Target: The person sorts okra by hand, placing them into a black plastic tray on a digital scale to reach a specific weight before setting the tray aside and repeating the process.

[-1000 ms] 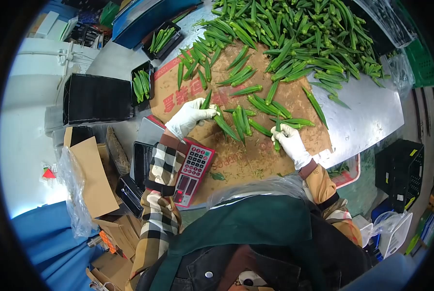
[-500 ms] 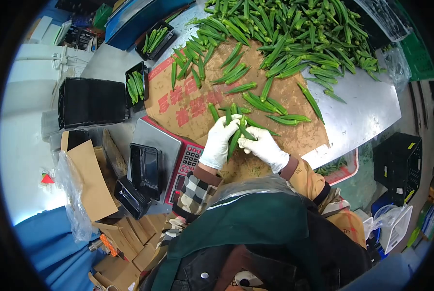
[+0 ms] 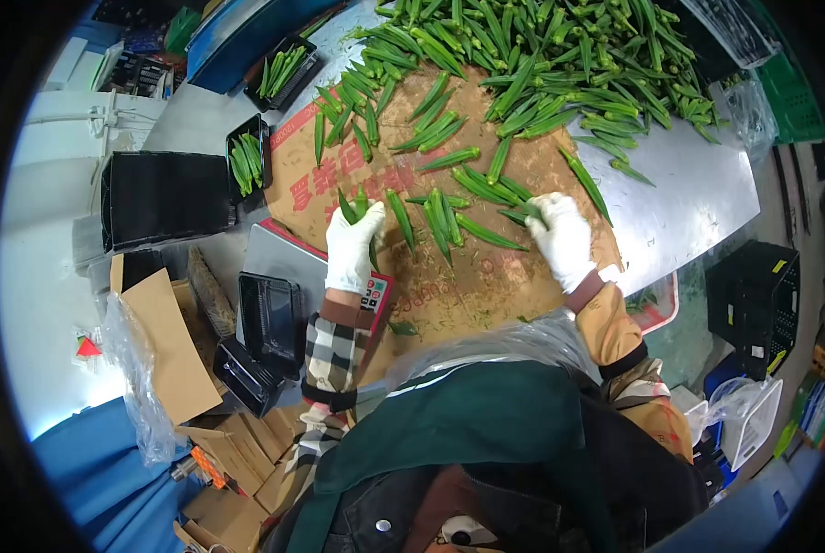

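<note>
My left hand (image 3: 353, 247), in a white glove, is closed around a few okra pods (image 3: 361, 205) above the left part of the flat cardboard (image 3: 449, 300). To the right, my gloved right hand (image 3: 560, 236) has its fingers closed on okra (image 3: 521, 214) beside other pods. Between the hands lies a small group of okra (image 3: 442, 221), with single pods at either side. More pods are spread farther up the cardboard, below a large okra pile (image 3: 578, 46).
Black trays with okra (image 3: 247, 164) (image 3: 284, 72) stand at the upper left. Left of the cardboard are a scale (image 3: 376, 293), empty black trays (image 3: 271, 323) and a black box (image 3: 168, 198). A black crate (image 3: 752, 309) stands at the right.
My hands have moved apart, the left one to the left and the right one to the right and up. A small group of okra now lies where they were together.
</note>
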### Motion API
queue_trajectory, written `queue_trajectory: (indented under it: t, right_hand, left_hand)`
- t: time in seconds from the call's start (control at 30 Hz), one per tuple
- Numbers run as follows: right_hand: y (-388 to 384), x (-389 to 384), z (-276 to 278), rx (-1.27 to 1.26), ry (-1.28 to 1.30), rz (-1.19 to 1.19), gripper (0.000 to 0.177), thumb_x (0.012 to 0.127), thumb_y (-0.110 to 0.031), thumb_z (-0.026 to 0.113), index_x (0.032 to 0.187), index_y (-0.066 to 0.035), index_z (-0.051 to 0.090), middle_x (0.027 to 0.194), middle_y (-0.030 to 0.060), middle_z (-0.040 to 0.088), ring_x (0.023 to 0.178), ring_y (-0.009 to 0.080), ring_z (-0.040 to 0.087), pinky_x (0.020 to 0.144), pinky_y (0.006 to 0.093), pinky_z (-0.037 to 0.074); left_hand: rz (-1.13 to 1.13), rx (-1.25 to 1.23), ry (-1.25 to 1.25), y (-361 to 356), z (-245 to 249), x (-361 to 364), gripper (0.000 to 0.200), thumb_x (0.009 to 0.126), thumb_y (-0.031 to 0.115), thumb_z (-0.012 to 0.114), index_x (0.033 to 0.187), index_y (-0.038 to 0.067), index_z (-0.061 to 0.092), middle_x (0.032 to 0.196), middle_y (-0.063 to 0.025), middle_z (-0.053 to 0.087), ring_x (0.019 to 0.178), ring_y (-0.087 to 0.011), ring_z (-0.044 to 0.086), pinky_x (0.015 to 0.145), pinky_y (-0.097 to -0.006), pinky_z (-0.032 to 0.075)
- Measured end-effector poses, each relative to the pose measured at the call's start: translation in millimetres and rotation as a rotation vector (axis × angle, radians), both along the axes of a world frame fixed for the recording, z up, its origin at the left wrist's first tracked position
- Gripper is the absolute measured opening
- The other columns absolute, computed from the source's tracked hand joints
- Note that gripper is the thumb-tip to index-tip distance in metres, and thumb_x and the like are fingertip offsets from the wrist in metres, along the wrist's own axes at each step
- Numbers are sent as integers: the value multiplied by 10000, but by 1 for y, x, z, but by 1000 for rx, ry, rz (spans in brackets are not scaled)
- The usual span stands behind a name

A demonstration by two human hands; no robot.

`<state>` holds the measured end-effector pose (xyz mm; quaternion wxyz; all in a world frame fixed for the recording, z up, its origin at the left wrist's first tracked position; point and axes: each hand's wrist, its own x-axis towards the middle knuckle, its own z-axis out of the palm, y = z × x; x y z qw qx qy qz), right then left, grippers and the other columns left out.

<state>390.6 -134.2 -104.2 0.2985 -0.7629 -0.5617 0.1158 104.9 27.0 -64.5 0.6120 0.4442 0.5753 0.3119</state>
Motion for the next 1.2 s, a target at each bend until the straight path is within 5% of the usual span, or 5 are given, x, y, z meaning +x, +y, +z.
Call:
queue_trajectory:
  t: [0.23, 0.4, 0.57, 0.8, 1.2]
  right_hand:
    - [-23, 26, -24, -218, -145, -2, 428, 732, -116, 798, 1146, -82, 694, 1110, 89, 648, 1064, 303, 589, 911, 406, 504]
    - [-44, 37, -30, -328, -54, -84, 457, 721, -104, 819, 1152, -91, 671, 1093, 117, 643, 1055, 321, 594, 911, 417, 501]
    - [-49, 54, -16, -491, 408, -198, 374, 720, -126, 858, 1041, -50, 682, 931, 154, 706, 898, 354, 678, 800, 402, 522]
    - [-54, 52, -15, -428, 904, -234, 347, 828, -205, 863, 1015, 23, 682, 861, 28, 701, 773, 96, 593, 707, 277, 496]
    - [-15, -2, -30, -170, 57, -124, 420, 777, -201, 819, 1093, -12, 616, 948, 166, 680, 879, 354, 674, 806, 421, 539]
  left_hand:
    - [-27, 133, 557, -2, -74, 12, 394, 809, 260, 838, 1071, 13, 680, 899, -118, 746, 801, -222, 689, 771, -376, 539]
    - [-305, 50, 695, -2, -58, 12, 356, 865, 203, 793, 1123, -14, 676, 922, -58, 739, 780, -136, 655, 752, -302, 530]
    - [-152, 100, 391, -9, -71, 1, 229, 920, 142, 722, 1085, 11, 631, 978, -90, 740, 808, -141, 689, 682, -276, 510]
    - [-31, -204, -2, -19, -36, 17, 223, 900, 62, 726, 1070, 26, 586, 849, -61, 684, 639, -125, 626, 590, -259, 504]
    - [-238, 150, 618, -48, -54, 66, 364, 805, 177, 817, 1081, 4, 654, 942, -134, 746, 826, -245, 711, 774, -368, 551]
